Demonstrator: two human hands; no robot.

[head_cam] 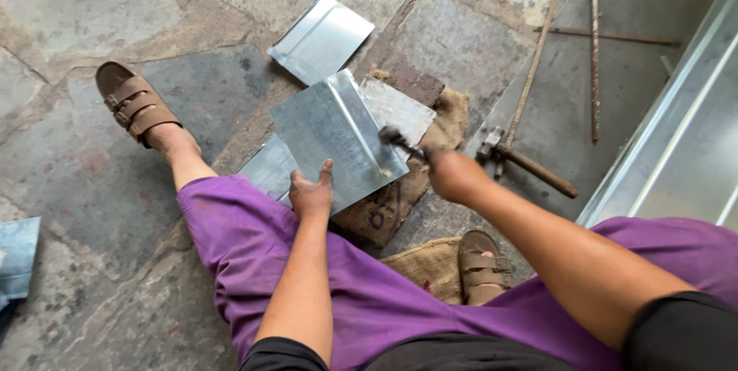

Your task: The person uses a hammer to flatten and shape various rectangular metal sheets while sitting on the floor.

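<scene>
A stone floor of grey slabs fills the view, and every place here is told from the folded metal sheet lying near its middle. Far to the right of the sheet a long metal channel runs up along the edge of the frame. Below the sheet the person's legs in purple trousers spread to both sides; a brown sandal sits on the foot to the sheet's left, and a second sandal on the foot below and to its right. Under the sheet lies burlap sacking, with more flat sheet pieces showing beneath its edges. Above the sheet, apart from it, rests another bent sheet piece. To the upper right thin rods lie on the floor. Just right of the sheet a second hammer with a wooden handle lies untouched. The left hand presses flat on the sheet's near edge, fingers spread and thumb up. The right hand is closed round the handle of a hammer, whose head meets the sheet's raised fold at its right side.
</scene>
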